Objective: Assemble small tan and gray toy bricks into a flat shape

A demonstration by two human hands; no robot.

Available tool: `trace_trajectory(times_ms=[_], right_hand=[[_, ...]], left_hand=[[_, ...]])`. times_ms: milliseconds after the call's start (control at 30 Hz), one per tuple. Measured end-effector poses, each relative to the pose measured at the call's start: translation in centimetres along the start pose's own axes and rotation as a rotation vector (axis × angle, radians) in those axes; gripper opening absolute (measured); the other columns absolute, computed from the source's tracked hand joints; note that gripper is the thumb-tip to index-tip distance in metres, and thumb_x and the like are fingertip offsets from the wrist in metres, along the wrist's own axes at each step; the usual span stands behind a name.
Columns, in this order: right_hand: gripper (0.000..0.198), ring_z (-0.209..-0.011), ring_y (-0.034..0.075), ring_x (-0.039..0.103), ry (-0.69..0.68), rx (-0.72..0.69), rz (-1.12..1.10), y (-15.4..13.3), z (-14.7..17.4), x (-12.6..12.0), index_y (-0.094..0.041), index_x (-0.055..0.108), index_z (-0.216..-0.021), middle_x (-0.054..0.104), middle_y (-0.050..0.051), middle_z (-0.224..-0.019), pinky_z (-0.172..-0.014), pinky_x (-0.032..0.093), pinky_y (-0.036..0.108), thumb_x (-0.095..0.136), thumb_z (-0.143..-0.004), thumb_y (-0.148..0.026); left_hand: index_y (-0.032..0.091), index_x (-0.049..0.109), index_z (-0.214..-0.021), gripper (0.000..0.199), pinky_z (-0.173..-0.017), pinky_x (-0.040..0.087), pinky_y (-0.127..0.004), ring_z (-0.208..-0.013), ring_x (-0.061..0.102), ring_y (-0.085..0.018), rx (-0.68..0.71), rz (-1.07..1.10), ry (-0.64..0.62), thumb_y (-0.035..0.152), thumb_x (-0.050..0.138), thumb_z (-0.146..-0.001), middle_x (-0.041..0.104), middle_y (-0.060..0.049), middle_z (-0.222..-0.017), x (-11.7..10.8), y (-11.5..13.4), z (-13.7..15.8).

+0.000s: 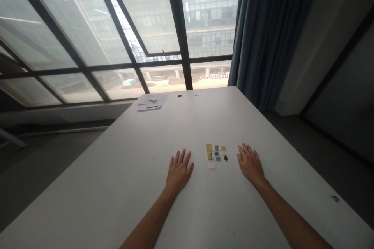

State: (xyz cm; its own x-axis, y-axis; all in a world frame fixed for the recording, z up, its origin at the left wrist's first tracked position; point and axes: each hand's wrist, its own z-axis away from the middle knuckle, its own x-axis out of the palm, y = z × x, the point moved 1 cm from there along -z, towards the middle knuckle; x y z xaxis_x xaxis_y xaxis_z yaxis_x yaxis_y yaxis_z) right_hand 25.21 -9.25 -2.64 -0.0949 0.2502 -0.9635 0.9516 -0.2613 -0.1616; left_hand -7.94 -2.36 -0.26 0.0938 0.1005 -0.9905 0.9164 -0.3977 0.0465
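My left hand (179, 169) lies palm down on the white table (146, 194), its fingers spread and nothing in it. Palm down on the other side rests my right hand (250, 163), fingers stretched out and also holding nothing. Between the two hands sits a group of small flat pieces. Among them are a yellow piece (209, 147), a grey piece (216, 148), a black piece (225, 158) and a pale, whitish square (211, 165). Neither hand touches the group. The pieces are too small for me to tell their kind.
Papers (150, 103) with a small white object on top lie at the table's far left corner. Two small round spots, one a dark disc (180, 95), are near the far edge. A small dark item (335, 199) lies by the right edge. Windows and a blue curtain (263, 39) stand beyond.
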Motion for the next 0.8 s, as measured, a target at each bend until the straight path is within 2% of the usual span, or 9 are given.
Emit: trace_trajectory(times_ms=[800], right_hand=[[0.053,-0.148,0.026,0.033,0.013,0.016,-0.047,0.21,-0.06,0.57,-0.017,0.05,-0.147,0.04,0.01,-0.158,-0.121,0.021,0.049,0.032,-0.101,-0.033]], left_hand=[[0.029,0.037,-0.156,0.057,-0.123,0.02,-0.053,-0.153,0.021,-0.03,-0.003,0.025,-0.018,0.046,0.035,-0.101,0.026,-0.002,-0.165,0.17,-0.37,0.05]])
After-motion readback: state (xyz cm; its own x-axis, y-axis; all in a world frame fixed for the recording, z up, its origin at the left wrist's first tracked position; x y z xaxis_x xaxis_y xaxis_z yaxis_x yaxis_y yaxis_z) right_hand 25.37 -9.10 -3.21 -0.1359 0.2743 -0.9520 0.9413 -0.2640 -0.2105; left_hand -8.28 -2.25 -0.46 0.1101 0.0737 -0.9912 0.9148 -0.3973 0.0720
